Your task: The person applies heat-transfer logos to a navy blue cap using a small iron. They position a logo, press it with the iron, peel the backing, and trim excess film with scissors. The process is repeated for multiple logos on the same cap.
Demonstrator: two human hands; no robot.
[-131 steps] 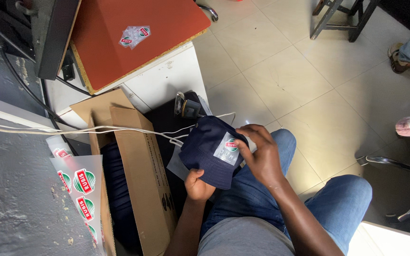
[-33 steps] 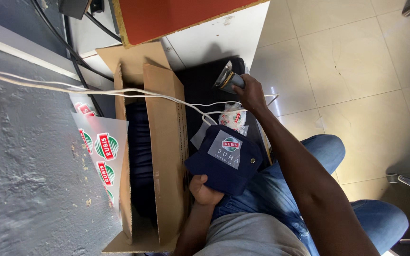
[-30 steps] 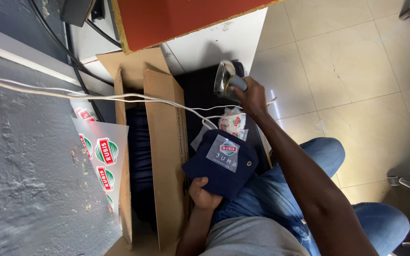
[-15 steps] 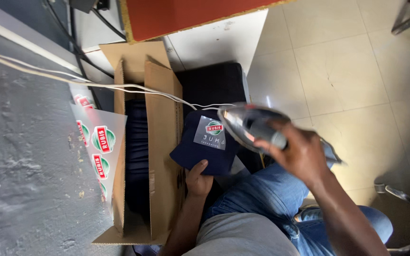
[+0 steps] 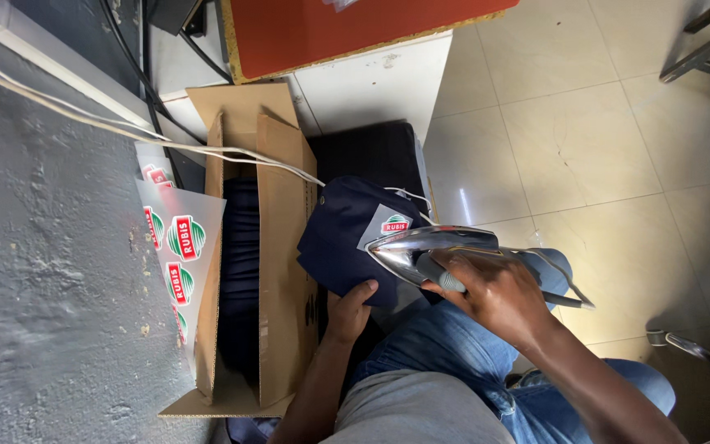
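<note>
Navy hat: it sits over your lap, against the right flap of the box, with its crown turned up and to the left; a grey patch with a red and green badge lies on its right side.
Left hand: you grip the hat's lower edge, thumb on top of the cloth and fingers hidden beneath it.
Right hand: your fingers are wrapped tight around the grey handle of the iron.
Iron: its long axis runs almost level across the view, the shiny pointed tip aimed left at the patch and just touching its lower edge, the heel toward your right knee.
Cord: a white lead runs from the upper left, over the box, to the hat's top.
Box: brown cardboard, open, standing just left of the hat with dark cloth inside.
Sheet: clear film printed with red and green badges, leaning on the box's left side by the grey wall.
Counter: white, beyond the hat, carrying a red pad.
</note>
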